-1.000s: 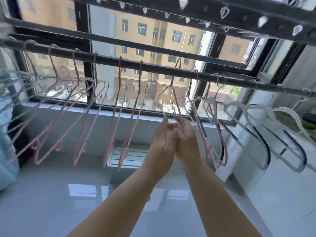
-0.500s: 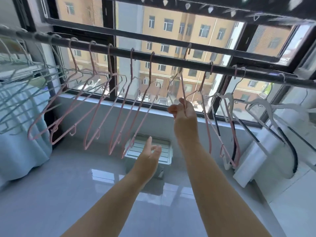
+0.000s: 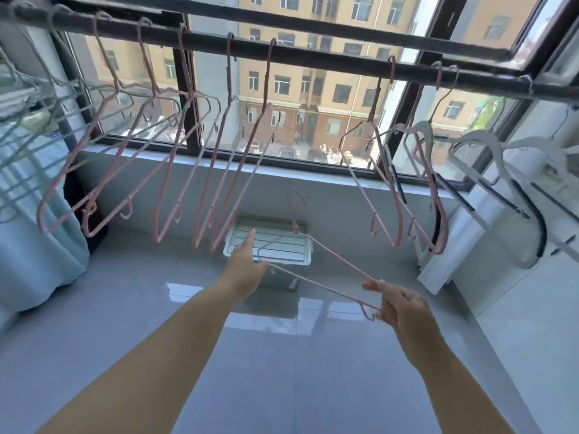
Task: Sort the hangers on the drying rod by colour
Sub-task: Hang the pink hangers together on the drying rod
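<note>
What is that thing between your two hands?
A pink hanger, off the rod, stretches between them: the right hand grips one end, the other end reaches the open left hand. Head view.

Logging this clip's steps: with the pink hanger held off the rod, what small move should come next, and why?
Probably raise the pink hanger, pinched by the right hand, and hook it into the rod gap beside the hanging pink group; the open left hand could steady it.

Left hand [image 3: 247, 270] extended straight-fingered — right hand [image 3: 399, 305] curled, pinching.
</note>
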A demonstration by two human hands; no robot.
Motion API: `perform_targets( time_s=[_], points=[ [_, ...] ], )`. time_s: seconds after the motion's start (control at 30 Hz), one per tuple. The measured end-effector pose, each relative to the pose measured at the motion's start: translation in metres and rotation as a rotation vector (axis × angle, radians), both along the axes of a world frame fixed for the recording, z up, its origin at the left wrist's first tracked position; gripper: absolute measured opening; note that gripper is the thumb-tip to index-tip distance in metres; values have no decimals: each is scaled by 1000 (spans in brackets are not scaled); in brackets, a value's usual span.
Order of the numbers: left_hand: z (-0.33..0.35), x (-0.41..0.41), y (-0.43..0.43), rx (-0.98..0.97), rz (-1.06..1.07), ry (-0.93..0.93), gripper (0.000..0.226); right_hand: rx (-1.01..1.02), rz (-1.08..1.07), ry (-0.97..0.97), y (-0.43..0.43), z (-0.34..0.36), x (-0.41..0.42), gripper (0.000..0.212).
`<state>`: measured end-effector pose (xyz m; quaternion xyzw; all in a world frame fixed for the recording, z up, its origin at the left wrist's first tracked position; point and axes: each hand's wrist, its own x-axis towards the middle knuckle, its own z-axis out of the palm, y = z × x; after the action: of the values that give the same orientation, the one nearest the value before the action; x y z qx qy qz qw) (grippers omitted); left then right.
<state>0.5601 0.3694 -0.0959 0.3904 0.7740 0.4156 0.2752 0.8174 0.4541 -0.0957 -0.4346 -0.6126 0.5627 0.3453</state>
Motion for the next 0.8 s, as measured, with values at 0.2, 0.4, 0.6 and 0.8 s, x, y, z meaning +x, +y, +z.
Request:
perform_targets(
  time_s=[0.2, 0.4, 0.6, 0.8],
  points=[
    [-8, -40, -17, -143, -236, 106, 44, -131, 163, 142, -5, 5, 61, 35],
    [-4, -46, -33, -44, -301, -109, 22, -29, -181, 30, 1, -12, 44, 17],
    [-12, -39, -39, -2, -237, -215, 22, 163, -319, -218, -14, -30, 5, 60],
    [-17, -2, -30, 71, -169, -303, 24, 325, 114, -279, -74, -36, -50, 47]
  ],
)
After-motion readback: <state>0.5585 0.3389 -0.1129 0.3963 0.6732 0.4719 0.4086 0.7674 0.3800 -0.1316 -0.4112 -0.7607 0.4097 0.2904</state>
